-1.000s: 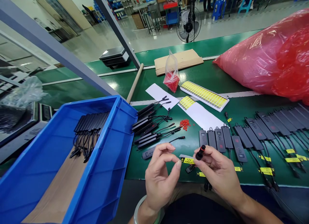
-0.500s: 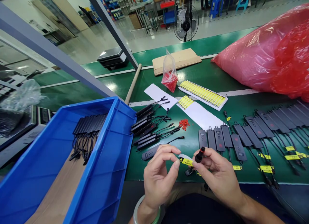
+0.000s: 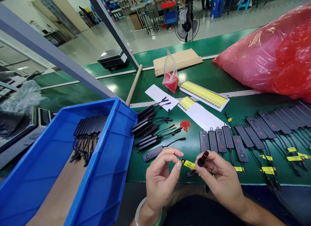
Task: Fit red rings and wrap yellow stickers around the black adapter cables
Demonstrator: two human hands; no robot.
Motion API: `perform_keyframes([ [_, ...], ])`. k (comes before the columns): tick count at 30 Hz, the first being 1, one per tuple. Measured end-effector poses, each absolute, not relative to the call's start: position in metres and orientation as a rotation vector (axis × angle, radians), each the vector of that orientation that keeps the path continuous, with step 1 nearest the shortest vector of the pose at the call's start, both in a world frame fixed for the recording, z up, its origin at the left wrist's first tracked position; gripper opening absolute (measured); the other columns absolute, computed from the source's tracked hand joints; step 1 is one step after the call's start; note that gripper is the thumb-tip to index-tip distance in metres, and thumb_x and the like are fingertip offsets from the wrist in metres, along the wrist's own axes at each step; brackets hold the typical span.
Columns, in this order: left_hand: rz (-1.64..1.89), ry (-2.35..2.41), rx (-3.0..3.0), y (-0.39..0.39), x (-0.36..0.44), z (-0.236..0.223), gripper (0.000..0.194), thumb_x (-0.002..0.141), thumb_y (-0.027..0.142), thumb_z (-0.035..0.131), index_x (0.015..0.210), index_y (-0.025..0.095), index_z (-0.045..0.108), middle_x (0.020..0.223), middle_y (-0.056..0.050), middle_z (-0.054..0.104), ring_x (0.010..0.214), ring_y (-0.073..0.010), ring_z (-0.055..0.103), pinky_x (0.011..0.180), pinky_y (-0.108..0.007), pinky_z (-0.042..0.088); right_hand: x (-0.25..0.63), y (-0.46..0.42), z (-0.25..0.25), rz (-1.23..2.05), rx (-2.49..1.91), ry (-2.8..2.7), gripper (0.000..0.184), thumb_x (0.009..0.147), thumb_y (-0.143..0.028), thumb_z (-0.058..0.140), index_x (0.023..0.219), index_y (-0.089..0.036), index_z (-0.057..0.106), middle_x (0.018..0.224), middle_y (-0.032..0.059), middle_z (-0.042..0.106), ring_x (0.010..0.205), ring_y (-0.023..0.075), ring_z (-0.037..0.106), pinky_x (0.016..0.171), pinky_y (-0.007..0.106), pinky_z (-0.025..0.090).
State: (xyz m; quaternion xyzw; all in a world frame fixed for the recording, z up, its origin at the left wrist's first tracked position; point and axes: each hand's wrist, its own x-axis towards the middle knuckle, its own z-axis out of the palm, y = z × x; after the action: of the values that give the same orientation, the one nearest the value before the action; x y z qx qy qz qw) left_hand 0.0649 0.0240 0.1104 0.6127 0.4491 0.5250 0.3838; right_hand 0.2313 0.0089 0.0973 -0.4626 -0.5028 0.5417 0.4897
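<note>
My right hand (image 3: 217, 175) is closed around a black cable connector (image 3: 202, 159) with a red ring near its tip. From the cable just beside it a yellow 12V label (image 3: 189, 164) sticks out to the left. The label's free end sits at the thumb and fingertips of my left hand (image 3: 164, 174), which are curled in a pinch. Behind the hands lies a black controller box (image 3: 152, 153) with its short cable. More such boxes (image 3: 240, 148) stand in a row on the right, several with yellow labels on their cables.
A blue bin (image 3: 107, 154) with several black boxes is at my left. Label sheets (image 3: 204, 95), small red rings (image 3: 185, 125) and a clear bag (image 3: 170, 78) of red parts lie on the green bench. A large pink bag (image 3: 262, 54) fills the far right.
The label now lies flatter, its printed face turned more toward me. Both hands have shifted very slightly right, with the connector tilting a little.
</note>
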Motion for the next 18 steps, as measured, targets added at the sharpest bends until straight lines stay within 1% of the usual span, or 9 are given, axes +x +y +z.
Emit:
perform_keyframes([
  [6, 1.381, 1.134, 1.558, 0.023, 0.065, 0.107, 0.011, 0.088, 0.010, 0.059, 0.081, 0.019, 0.060, 0.086, -0.005, 0.064, 0.086, -0.0178, 0.060, 0.075, -0.029, 0.049, 0.229, 0.008, 0.099, 1.291, -1.149, -1.190, 0.007, 0.088, -0.025, 0.064, 0.091, -0.021, 0.059, 0.081, 0.0009, 0.065, 0.069, 0.0139, 0.068, 0.065, 0.023, 0.060],
  [10, 1.404, 1.141, 1.579, 0.022, 0.066, 0.105, 0.011, 0.087, 0.010, 0.059, 0.081, 0.019, 0.059, 0.085, -0.005, 0.064, 0.085, -0.0182, 0.060, 0.075, -0.030, 0.050, 0.227, 0.009, 0.099, 1.254, -1.160, -1.183, 0.008, 0.087, -0.024, 0.066, 0.091, -0.022, 0.059, 0.079, 0.0003, 0.065, 0.068, 0.0136, 0.068, 0.064, 0.022, 0.060],
  [12, 1.435, 1.183, 1.635, 0.019, 0.066, 0.104, 0.011, 0.087, 0.009, 0.059, 0.081, 0.019, 0.059, 0.088, -0.005, 0.064, 0.088, -0.0189, 0.060, 0.078, -0.032, 0.050, 0.226, 0.010, 0.099, 1.231, -1.159, -1.189, 0.007, 0.087, -0.024, 0.066, 0.090, -0.022, 0.060, 0.079, -0.0001, 0.065, 0.068, 0.0132, 0.068, 0.064, 0.021, 0.060],
  [15, 1.507, 1.283, 1.778, 0.014, 0.066, 0.102, 0.013, 0.084, 0.007, 0.059, 0.081, 0.019, 0.060, 0.098, -0.006, 0.063, 0.094, -0.0200, 0.059, 0.087, -0.037, 0.047, 0.225, 0.011, 0.099, 1.223, -1.154, -1.196, 0.007, 0.087, -0.023, 0.065, 0.091, -0.022, 0.060, 0.081, 0.0000, 0.066, 0.070, 0.0128, 0.069, 0.066, 0.020, 0.060],
  [18, 1.533, 1.333, 1.904, 0.011, 0.065, 0.101, 0.013, 0.083, 0.006, 0.059, 0.081, 0.019, 0.059, 0.099, -0.006, 0.062, 0.093, -0.0202, 0.059, 0.093, -0.042, 0.045, 0.225, 0.011, 0.100, 1.227, -1.154, -1.200, 0.007, 0.088, -0.024, 0.065, 0.092, -0.022, 0.059, 0.081, 0.0002, 0.066, 0.070, 0.0125, 0.069, 0.066, 0.020, 0.060],
])
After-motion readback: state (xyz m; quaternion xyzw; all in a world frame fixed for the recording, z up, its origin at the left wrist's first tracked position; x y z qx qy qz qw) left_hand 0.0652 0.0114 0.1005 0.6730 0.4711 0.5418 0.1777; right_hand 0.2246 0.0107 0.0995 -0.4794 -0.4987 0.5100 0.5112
